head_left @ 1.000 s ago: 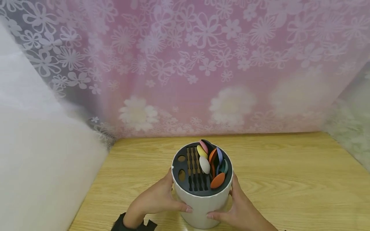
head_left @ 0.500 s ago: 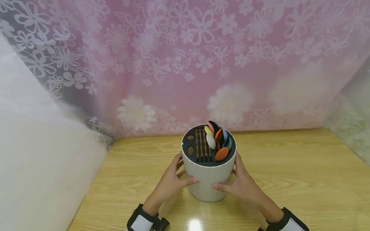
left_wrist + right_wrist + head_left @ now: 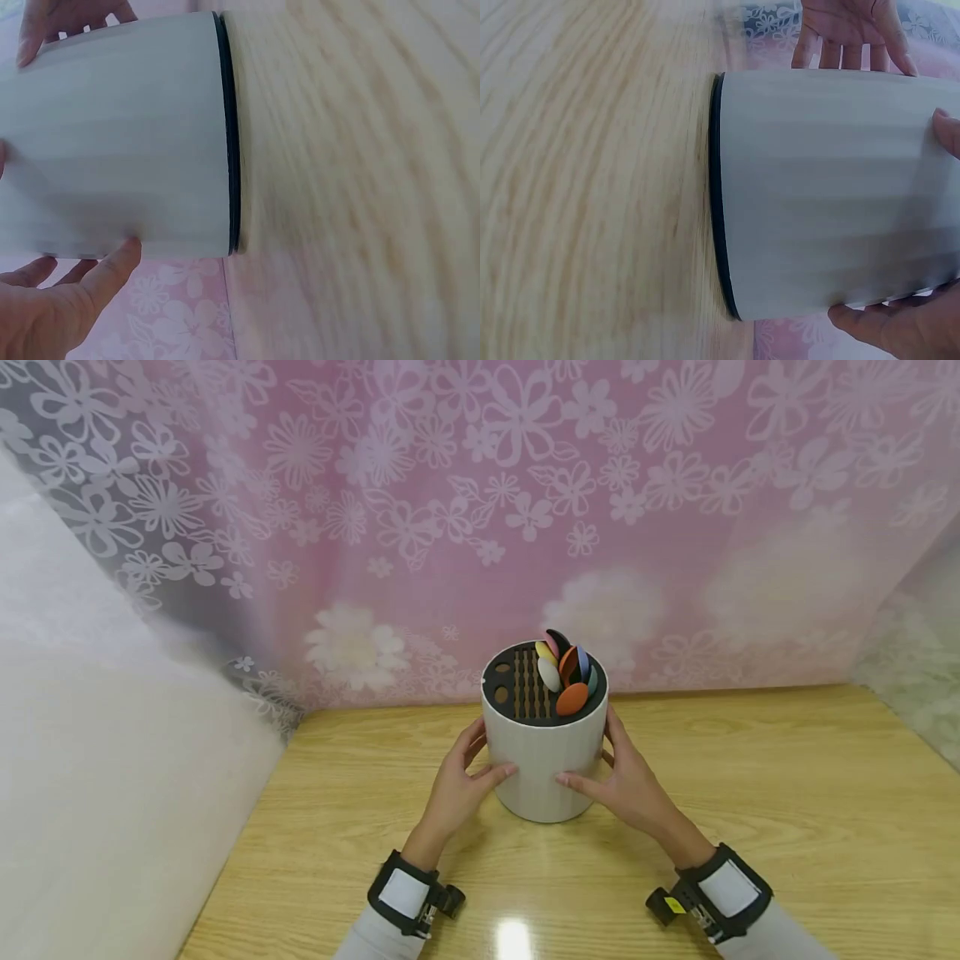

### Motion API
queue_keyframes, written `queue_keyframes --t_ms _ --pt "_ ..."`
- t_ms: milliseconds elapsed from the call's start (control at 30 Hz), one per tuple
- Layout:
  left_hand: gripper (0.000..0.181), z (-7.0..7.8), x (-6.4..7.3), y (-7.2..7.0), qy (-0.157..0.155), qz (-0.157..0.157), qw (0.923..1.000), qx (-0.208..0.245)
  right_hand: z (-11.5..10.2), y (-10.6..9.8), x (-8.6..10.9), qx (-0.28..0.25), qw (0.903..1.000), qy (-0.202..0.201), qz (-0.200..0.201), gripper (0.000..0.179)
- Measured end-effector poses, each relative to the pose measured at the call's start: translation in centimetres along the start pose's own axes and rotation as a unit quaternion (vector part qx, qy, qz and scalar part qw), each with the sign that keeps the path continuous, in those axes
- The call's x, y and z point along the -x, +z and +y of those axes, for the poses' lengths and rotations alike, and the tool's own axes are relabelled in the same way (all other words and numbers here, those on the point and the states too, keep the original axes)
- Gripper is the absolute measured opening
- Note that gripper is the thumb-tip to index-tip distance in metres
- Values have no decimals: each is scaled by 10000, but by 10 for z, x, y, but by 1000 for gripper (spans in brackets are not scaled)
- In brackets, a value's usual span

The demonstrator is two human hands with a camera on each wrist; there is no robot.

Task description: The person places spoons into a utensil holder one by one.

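A white round utensil holder with a black slotted top stands upright on the wooden table. Several colourful rounded utensil ends poke out of the top's right half, among them an orange one and a white one. My left hand grips the holder's left side, thumb across the front. On the opposite side my right hand holds it the same way. In the left wrist view, the holder's black base ring is right at the tabletop. The backs of the holder and of some fingers are hidden.
A pink flowered cloth hangs along the table's back edge, a short way behind the holder. White sheeting borders the left side. Wooden tabletop extends to both sides of the holder.
Both hands have moved the utensil holder away from me, toward the back of the table and slightly right. Both wrists with their straps have come into view.
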State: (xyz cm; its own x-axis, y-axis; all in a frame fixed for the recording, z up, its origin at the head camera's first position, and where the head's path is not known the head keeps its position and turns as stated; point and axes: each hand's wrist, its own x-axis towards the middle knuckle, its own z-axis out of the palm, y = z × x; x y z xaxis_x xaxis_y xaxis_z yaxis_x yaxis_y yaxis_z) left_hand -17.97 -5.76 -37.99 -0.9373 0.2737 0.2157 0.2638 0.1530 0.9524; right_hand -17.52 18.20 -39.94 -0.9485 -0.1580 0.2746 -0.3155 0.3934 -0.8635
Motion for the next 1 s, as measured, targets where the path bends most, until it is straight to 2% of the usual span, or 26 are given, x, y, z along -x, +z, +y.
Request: queue_keyframes --t_ms 167,300,533,733,900,1000 --pt "72 -2 -1 -5 9 -21 10000 6 2 5 -3 -40 10000 -29 -54 108" --pt "72 -2 -5 -4 -10 -94 10000 15 1 1 -5 -14 9999 62 -83 106" --pt "69 10 -14 -4 27 -74 9994 -339 -5 -7 -13 151 9998 92 -63 101" --pt "69 15 -22 -7 65 -198 9987 -470 -5 -7 -20 131 9999 59 20 99" --pt "70 6 -25 -5 -14 -270 9987 -432 3 -7 -18 153 9995 264 -128 99" --pt "71 -7 -34 1 45 -331 9982 -508 8 -16 -16 593 9977 210 -239 97"
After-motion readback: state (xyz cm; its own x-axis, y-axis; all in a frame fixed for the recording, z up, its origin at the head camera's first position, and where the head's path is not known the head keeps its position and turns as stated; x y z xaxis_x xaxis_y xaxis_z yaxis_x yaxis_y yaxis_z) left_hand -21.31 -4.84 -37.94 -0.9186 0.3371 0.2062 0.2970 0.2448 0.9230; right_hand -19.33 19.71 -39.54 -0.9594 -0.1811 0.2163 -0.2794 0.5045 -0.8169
